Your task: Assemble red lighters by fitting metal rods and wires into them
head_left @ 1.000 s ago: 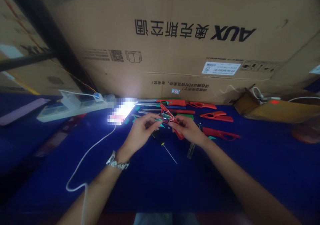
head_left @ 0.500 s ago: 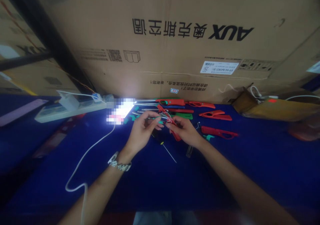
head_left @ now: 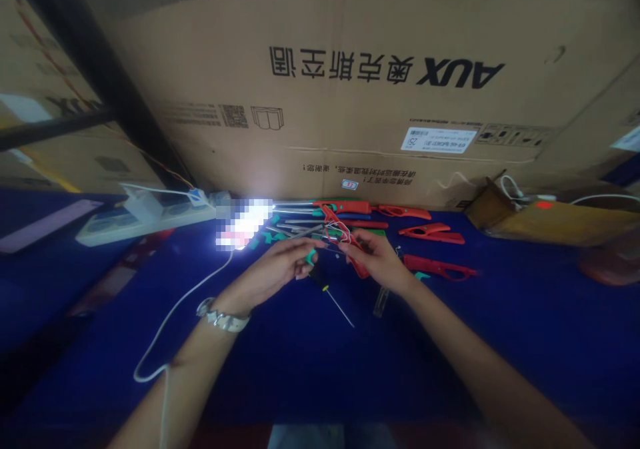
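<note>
My right hand (head_left: 373,256) is closed around a red lighter casing (head_left: 359,264), which tilts up to the left. Thin white wires (head_left: 345,230) curl over that casing. My left hand (head_left: 280,266) is just left of it, closed on a small green plastic piece (head_left: 311,256). Its fingertips also reach toward a thin wire beside the casing, and I cannot tell whether they grip it. A screwdriver (head_left: 340,307) with a dark handle lies below my left fingers. Right of my right hand lies another red lighter casing (head_left: 440,265).
Long lighters (head_left: 347,206) and several red casings lie behind my hands. A glowing phone (head_left: 247,222), its picture blurred out, and a white power strip (head_left: 150,219) are at the left. A large cardboard box (head_left: 325,116) stands along the back; a small yellow-brown box (head_left: 545,228) sits right.
My left hand has moved a little left and down, away from the casing, and the green piece in its fingers shows more plainly. My right hand still holds the casing. The view has shifted slightly.
</note>
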Demonstrator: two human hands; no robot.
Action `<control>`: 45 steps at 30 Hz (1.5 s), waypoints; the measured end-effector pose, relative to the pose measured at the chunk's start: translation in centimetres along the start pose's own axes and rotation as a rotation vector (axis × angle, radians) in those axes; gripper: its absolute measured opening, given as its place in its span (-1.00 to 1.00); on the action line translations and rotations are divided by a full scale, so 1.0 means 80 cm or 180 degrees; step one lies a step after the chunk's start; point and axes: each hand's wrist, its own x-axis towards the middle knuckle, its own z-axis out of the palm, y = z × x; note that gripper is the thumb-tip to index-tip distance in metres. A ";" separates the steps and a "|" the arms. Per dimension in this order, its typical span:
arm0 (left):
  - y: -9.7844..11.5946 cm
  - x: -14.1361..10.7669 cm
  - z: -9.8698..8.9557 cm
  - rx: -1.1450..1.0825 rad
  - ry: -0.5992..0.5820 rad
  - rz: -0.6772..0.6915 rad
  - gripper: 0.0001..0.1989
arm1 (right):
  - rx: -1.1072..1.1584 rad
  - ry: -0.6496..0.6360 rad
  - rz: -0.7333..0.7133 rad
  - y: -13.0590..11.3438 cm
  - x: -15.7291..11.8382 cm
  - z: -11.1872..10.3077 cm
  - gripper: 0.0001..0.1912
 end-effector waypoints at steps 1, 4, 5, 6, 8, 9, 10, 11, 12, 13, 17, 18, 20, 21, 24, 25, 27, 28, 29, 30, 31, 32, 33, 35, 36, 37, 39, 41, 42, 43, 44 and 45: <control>0.001 0.001 0.000 -0.0205 0.0071 -0.0057 -0.86 | 0.0009 0.0007 0.0004 -0.001 0.000 -0.001 -0.54; 0.004 0.005 0.002 -0.0724 0.0428 0.0122 -0.81 | 0.0033 -0.0067 0.0012 -0.003 -0.001 0.000 -0.56; 0.007 0.006 0.003 -0.0818 0.0552 0.0240 -0.78 | 0.0031 -0.0109 0.0014 -0.003 -0.002 0.000 -0.56; 0.010 0.008 0.004 -0.0865 0.0655 0.0377 -0.73 | 0.0031 -0.0154 0.0025 -0.002 -0.002 0.001 -0.57; 0.018 0.012 0.007 -0.0793 0.0720 0.0649 -0.65 | 0.0040 -0.0237 0.0071 -0.002 -0.004 0.002 -0.57; 0.022 0.016 0.009 -0.0689 0.0684 0.0776 -0.62 | 0.0061 -0.0269 0.0092 -0.002 -0.005 0.003 -0.57; 0.027 0.021 0.011 -0.0535 0.0597 0.0869 -0.61 | 0.0090 -0.0297 0.0104 -0.002 -0.005 0.004 -0.56; 0.032 0.028 0.013 -0.0366 0.0520 0.0932 -0.61 | 0.0121 -0.0313 0.0115 -0.003 -0.006 0.005 -0.56; 0.036 0.037 0.015 -0.0152 0.0443 0.0939 -0.63 | 0.0154 -0.0321 0.0134 -0.003 -0.006 0.005 -0.55; 0.040 0.046 0.017 0.0135 0.0343 0.0862 -0.66 | 0.0194 -0.0305 0.0167 -0.004 -0.006 0.006 -0.55; 0.042 0.072 0.018 0.1034 0.0280 0.0986 -0.77 | 0.0441 -0.0164 0.0382 -0.006 -0.007 0.006 -0.56; 0.039 0.074 0.017 0.1096 0.0314 0.1099 -0.79 | 0.0506 -0.0140 0.0403 -0.007 -0.007 0.006 -0.56; 0.032 0.072 0.014 0.1072 0.0434 0.1308 -0.82 | 0.0575 -0.0135 0.0427 -0.007 -0.007 0.005 -0.55; 0.029 0.068 0.013 0.1040 0.0495 0.1389 -0.83 | 0.0582 -0.0134 0.0437 -0.007 -0.007 0.005 -0.54; 0.021 0.055 0.009 0.0980 0.0572 0.1542 -0.85 | 0.0537 -0.0137 0.0455 -0.006 -0.008 0.005 -0.52; 0.020 0.051 0.008 0.0990 0.0570 0.1599 -0.85 | 0.0514 -0.0136 0.0453 -0.007 -0.008 0.005 -0.51; 0.020 0.045 0.007 0.1070 0.0493 0.1703 -0.83 | 0.0481 -0.0127 0.0439 -0.007 -0.008 0.006 -0.50; 0.020 0.042 0.007 0.1128 0.0423 0.1736 -0.83 | 0.0484 -0.0123 0.0433 -0.008 -0.008 0.006 -0.49; 0.021 0.040 0.007 0.1190 0.0347 0.1749 -0.83 | 0.0498 -0.0114 0.0424 -0.008 -0.008 0.006 -0.49; 0.022 0.037 0.008 0.1244 0.0284 0.1745 -0.84 | 0.0517 -0.0113 0.0413 -0.009 -0.008 0.006 -0.49; 0.022 0.036 0.009 0.1267 0.0258 0.1743 -0.84 | 0.0532 -0.0110 0.0399 -0.009 -0.008 0.007 -0.50; 0.022 0.034 0.010 0.1261 0.0270 0.1743 -0.84 | 0.0539 -0.0107 0.0390 -0.008 -0.008 0.006 -0.50; 0.022 0.033 0.011 0.1235 0.0306 0.1735 -0.84 | 0.0535 -0.0111 0.0390 -0.008 -0.007 0.006 -0.51; 0.022 0.032 0.012 0.1136 0.0378 0.1654 -0.82 | 0.0510 -0.0100 0.0396 -0.006 -0.007 0.006 -0.52; 0.021 0.032 0.012 0.1082 0.0401 0.1591 -0.81 | 0.0498 -0.0092 0.0394 -0.005 -0.007 0.006 -0.52; 0.020 0.033 0.012 0.1042 0.0419 0.1521 -0.80 | 0.0488 -0.0086 0.0387 -0.004 -0.006 0.006 -0.53; 0.017 0.034 0.011 0.0978 0.0494 0.1442 -0.80 | 0.0477 -0.0098 0.0367 -0.003 -0.006 0.005 -0.54; 0.014 0.037 0.012 0.0946 0.0620 0.1472 -0.82 | 0.0481 -0.0121 0.0373 -0.003 -0.006 0.005 -0.55; 0.012 0.038 0.012 0.0940 0.0681 0.1494 -0.84 | 0.0485 -0.0127 0.0380 -0.003 -0.006 0.005 -0.55; 0.010 0.039 0.013 0.0927 0.0721 0.1505 -0.85 | 0.0479 -0.0132 0.0379 -0.003 -0.007 0.005 -0.55; 0.009 0.040 0.014 0.0901 0.0733 0.1504 -0.86 | 0.0468 -0.0137 0.0369 -0.003 -0.007 0.005 -0.55; 0.008 0.040 0.015 0.0859 0.0718 0.1497 -0.87 | 0.0452 -0.0143 0.0353 -0.003 -0.007 0.005 -0.55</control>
